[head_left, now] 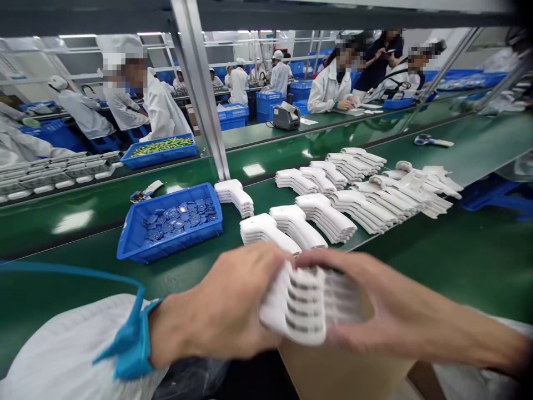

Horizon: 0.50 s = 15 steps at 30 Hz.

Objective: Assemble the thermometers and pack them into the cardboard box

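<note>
Both hands hold a stack of white curved plastic shells (306, 305) above the near edge of the green bench, over a cardboard box. My left hand (225, 305), with a blue strap (135, 344) at its wrist, is closed around the stack's left side. My right hand (375, 305) grips the right side between thumb and fingers; motion blurs that part. Just beyond the hands, more stacked white shells (291, 225) lie in rows on the bench. A blue tray (170, 247) with small blue parts stands to the left.
A cardboard box (341, 372) is below the hands. A metal post (204, 83) rises behind the blue tray. Loose shells (433, 186) and a handheld tool (433, 141) lie to the right. People in white work beyond, near a tray of yellow-green parts (160, 149).
</note>
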{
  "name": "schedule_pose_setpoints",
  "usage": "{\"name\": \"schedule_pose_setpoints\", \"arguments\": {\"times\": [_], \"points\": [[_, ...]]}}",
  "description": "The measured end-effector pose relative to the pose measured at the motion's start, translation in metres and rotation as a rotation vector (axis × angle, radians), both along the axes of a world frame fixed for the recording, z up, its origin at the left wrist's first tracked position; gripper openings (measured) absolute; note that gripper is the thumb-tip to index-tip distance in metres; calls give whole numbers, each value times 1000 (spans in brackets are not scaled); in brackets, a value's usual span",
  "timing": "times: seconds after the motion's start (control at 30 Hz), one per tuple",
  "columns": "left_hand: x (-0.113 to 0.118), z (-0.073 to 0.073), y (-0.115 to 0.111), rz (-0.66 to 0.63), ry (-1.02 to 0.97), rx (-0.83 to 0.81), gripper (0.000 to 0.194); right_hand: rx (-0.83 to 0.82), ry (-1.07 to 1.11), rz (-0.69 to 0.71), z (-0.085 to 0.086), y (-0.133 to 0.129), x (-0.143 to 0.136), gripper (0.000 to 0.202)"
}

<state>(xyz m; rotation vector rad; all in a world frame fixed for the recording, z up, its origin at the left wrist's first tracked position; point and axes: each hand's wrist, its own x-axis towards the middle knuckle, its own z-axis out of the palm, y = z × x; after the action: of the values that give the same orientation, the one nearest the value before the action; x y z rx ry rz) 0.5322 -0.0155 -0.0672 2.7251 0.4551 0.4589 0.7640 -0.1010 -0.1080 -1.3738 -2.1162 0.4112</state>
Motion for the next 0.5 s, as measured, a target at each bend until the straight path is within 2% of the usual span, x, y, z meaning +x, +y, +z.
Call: {"name": "schedule_pose_setpoints", "arguments": {"times": [0.07, 0.13, 0.2, 0.27, 0.33, 0.4, 0.43, 0.5], "points": [[-7, 20, 23, 275, -114, -143, 53, 364, -192, -158, 23, 34, -4, 67], [-5, 40, 41, 461, -223, -229, 58, 647, -362, -270, 38, 73, -13, 51], [1, 56, 55, 550, -305, -264, 61, 794, -459, -353, 50, 110, -23, 39], [4, 69, 71, 549, -330, -278, 62, 854, -506, -398, 59, 141, -30, 35], [-1, 79, 95, 464, -269, -308, 65, 844, -543, -437, 67, 164, -30, 36], [-18, 89, 130, 414, -171, -287, 71, 728, -581, -537, 72, 185, -21, 44], [-31, 93, 152, 441, -122, -244, 75, 607, -591, -606, 74, 196, -14, 50], [-64, 97, 202, 585, -5, -74, 74, 304, -586, -716, 72, 220, 5, 56]]}}
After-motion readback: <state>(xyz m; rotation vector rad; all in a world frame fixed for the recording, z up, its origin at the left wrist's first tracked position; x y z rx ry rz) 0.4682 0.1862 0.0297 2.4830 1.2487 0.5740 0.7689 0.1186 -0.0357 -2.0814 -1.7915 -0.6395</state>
